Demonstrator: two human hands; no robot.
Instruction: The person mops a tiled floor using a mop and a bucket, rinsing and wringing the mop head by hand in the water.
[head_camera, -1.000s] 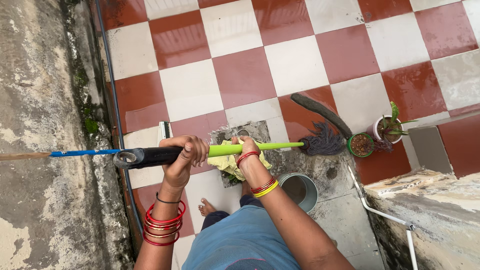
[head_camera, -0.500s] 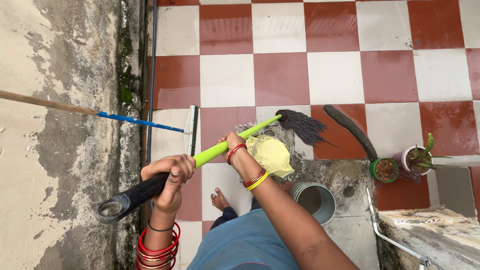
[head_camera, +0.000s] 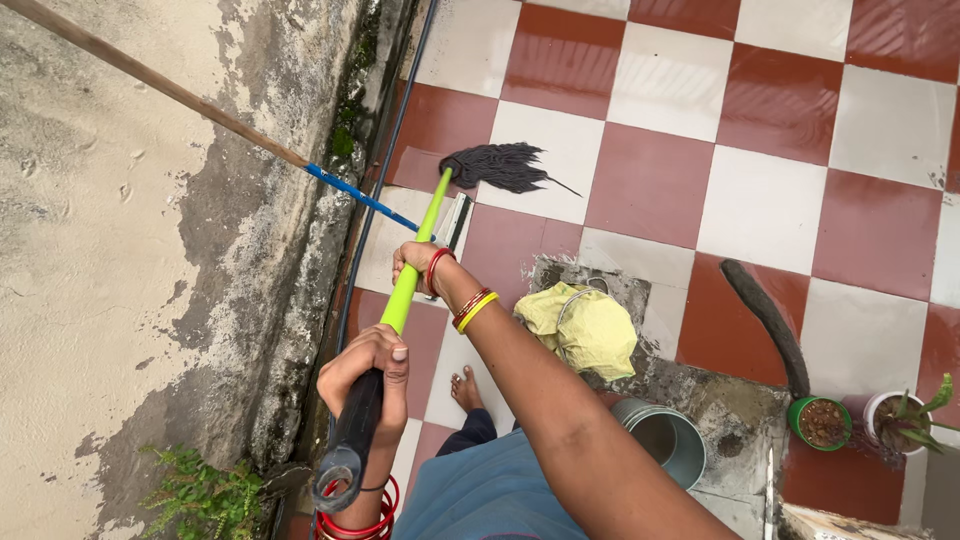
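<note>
- We see the left hand (head_camera: 368, 368) closed around the black grip of the mop (head_camera: 415, 262), low on the shaft near its ringed end; the right hand (head_camera: 412, 262) is clamped higher up on the lime-green shaft. The two hands are well apart along the one handle.
- The dark string mop head (head_camera: 503, 165) lies on a white tile of the red-and-white checked floor (head_camera: 780, 205), close to the stained wall (head_camera: 130, 260).
- We judge the floor wet, from its sheen; the bare foot (head_camera: 466, 388) stands on it just below the hands, so a hard push could cost us our footing.
- A second tool, a wooden pole with a blue end (head_camera: 300, 160), leans along the wall and crosses just beside the green shaft. We judge that a sideways sweep could catch it and knock it over.
- A dark hose (head_camera: 385, 170) runs along the wall's foot; the mop strings could snag on it if the head is driven further left.
- Behind the right arm sit a yellow cloth (head_camera: 585, 328) and a metal bucket (head_camera: 660, 440), near one another on rough concrete. A backward pull of the handle's ringed end seems unlikely to reach them, but a step back might tip the bucket.
- Two small potted plants (head_camera: 865, 420) stand well apart from the mop head, at the lower right; we judge them at little risk.
</note>
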